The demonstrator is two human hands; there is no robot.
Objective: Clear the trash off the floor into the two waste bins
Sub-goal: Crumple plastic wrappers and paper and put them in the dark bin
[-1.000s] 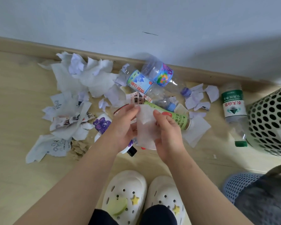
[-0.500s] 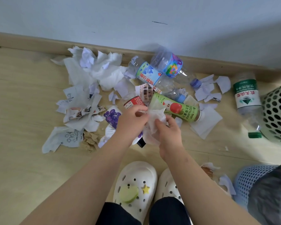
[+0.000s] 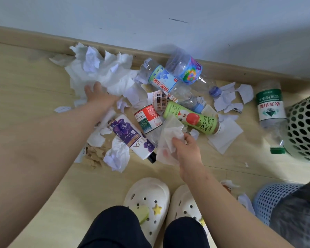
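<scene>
Evidently the gathering step is in hand: the right hand (image 3: pixel 186 153) pinches a crumpled tissue (image 3: pixel 166 138) between thumb and curled fingers, just above the floor (image 3: pixel 25 86) and in front of the juice bottle (image 3: pixel 191 119). The left hand (image 3: pixel 98 97) lies on the paper heap (image 3: pixel 104 72), fingers stretched forward and gripping nothing that shows. Next, I judge, the left must close on a wad of that paper. Both loads then go right to a bin: the green bin (image 3: pixel 306 126) at the edge, or the blue bin (image 3: pixel 270 197) nearer the shoes (image 3: pixel 147 194). The tissue has little axis; its longer run goes from the bottle down toward the shoes. The bottle lies on its side, axis roughly left to right, cap end toward the green bin.
</scene>
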